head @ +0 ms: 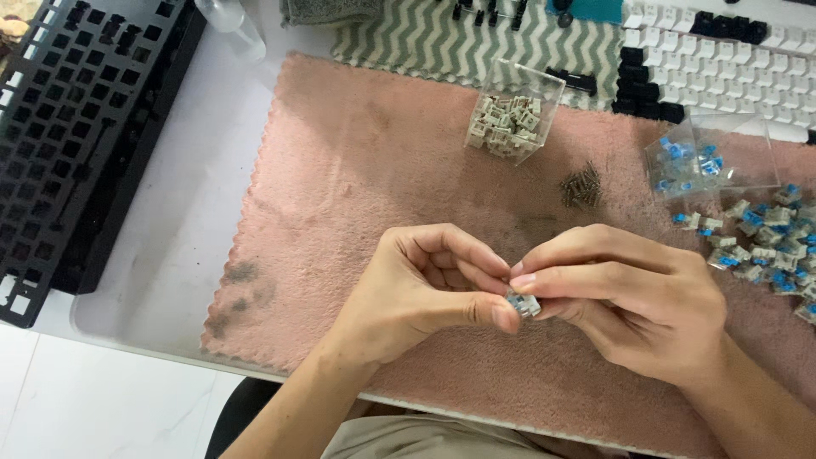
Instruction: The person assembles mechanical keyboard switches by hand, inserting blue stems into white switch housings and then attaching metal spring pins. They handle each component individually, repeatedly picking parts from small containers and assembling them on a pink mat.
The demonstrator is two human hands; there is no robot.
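Observation:
My left hand [429, 289] and my right hand [629, 297] meet over the pink cloth [357, 178], fingertips pinched together on one small grey keyboard switch [524, 304]. The thumb and forefinger of each hand touch the switch, which is mostly hidden by the fingers. A clear plastic box of pale switch parts [510, 119] stands behind the hands. To the right lies a loose pile of switches with blue stems [765, 242], beside a tipped clear box [714, 157] holding a few more.
A small heap of dark metal springs [581, 187] lies on the cloth. A black keyboard frame without keys [76, 127] sits at the left. A keyboard with white and black keycaps [714, 59] lies at the back right on a striped mat [476, 38].

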